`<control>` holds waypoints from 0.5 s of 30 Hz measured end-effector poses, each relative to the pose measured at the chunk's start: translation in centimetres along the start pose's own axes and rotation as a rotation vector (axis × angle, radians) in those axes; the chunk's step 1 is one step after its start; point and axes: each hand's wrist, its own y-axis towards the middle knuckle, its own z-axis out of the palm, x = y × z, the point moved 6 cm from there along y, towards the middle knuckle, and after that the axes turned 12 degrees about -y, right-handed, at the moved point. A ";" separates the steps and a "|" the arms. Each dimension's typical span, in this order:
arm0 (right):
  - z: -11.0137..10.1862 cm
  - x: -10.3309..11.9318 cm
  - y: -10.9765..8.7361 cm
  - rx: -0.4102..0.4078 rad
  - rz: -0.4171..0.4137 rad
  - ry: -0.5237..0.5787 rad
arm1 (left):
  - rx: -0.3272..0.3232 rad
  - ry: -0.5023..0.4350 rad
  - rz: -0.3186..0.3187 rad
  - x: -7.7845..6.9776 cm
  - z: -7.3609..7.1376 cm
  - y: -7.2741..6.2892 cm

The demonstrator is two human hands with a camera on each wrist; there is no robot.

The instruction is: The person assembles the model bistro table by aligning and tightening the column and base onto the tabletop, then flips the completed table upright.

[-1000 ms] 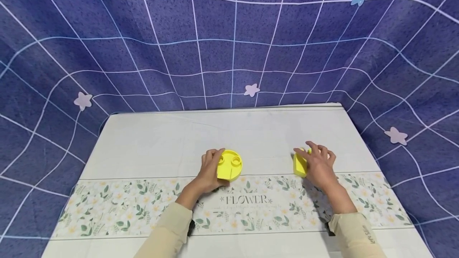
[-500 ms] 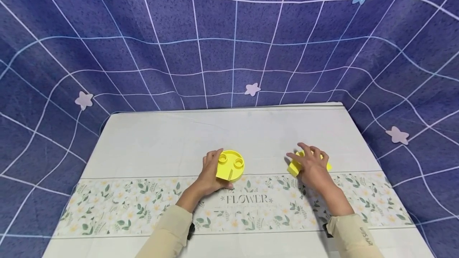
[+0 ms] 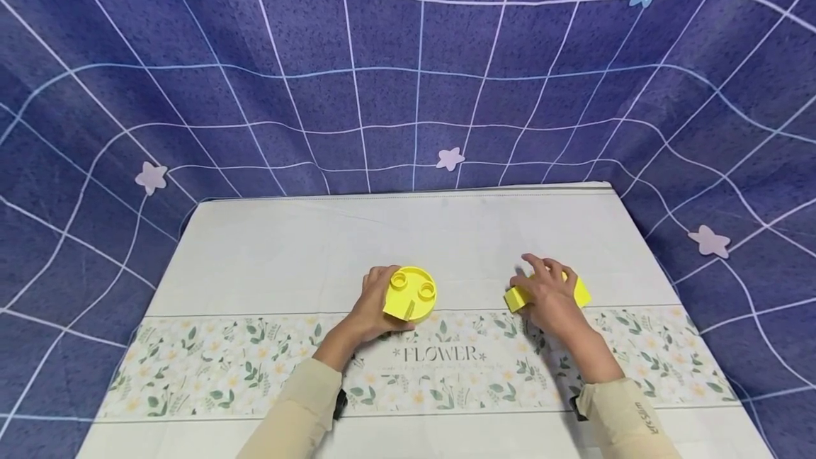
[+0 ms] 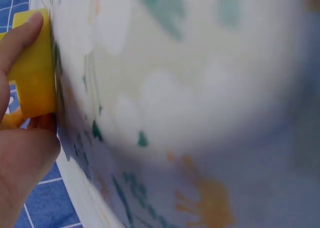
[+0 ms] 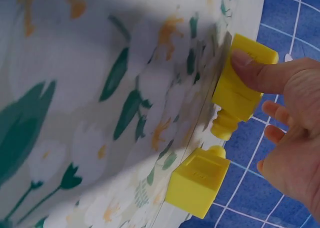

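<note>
My left hand [image 3: 372,307] grips a round yellow plastic piece [image 3: 416,309] by its left side. Two raised rings and a small upright rib show on its face. In the left wrist view, the thumb lies on the piece's yellow side wall [image 4: 37,73]. My right hand [image 3: 553,296] is spread over two yellow blocks. Its thumb presses on one block with a ribbed neck [image 5: 245,83] in the right wrist view. The other block with a rounded knob [image 5: 197,183] lies near the lower fingers, apart from them. The palm covers parts of both blocks in the head view.
A white table cover [image 3: 306,246] with a flower-printed band [image 3: 446,381] lies under both hands. A blue gridded curtain [image 3: 382,105] with stars stands behind the table and along both sides.
The right hand has shifted left, and the block under its thumb has turned and slid left. More of the second block shows at the hand's right. The left hand's round piece has barely moved.
</note>
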 end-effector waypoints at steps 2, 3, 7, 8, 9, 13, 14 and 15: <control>-0.2 0.2 0.1 -0.007 0.019 0.035 | 0.014 -0.028 -0.004 -0.1 -0.1 0.1; -0.3 0.2 0.2 -0.012 0.032 0.059 | 0.019 -0.039 -0.004 -0.1 -0.1 0.2; -0.7 0.5 0.5 -0.034 0.097 0.181 | 0.033 -0.057 -0.013 0.0 -0.1 0.3; -0.8 0.5 0.6 -0.042 0.112 0.214 | 0.036 -0.055 -0.016 0.1 -0.1 0.3; -0.8 0.5 0.7 -0.049 0.127 0.253 | 0.038 -0.051 -0.018 0.1 -0.1 0.3; -1.0 0.8 1.1 -0.090 0.167 0.418 | 0.046 -0.040 -0.021 0.4 -0.1 0.4; -1.1 0.9 1.2 -0.102 0.170 0.453 | 0.046 -0.040 -0.018 0.4 -0.1 0.4; -1.1 1.0 1.3 -0.114 0.173 0.490 | 0.048 -0.041 -0.017 0.4 -0.1 0.4</control>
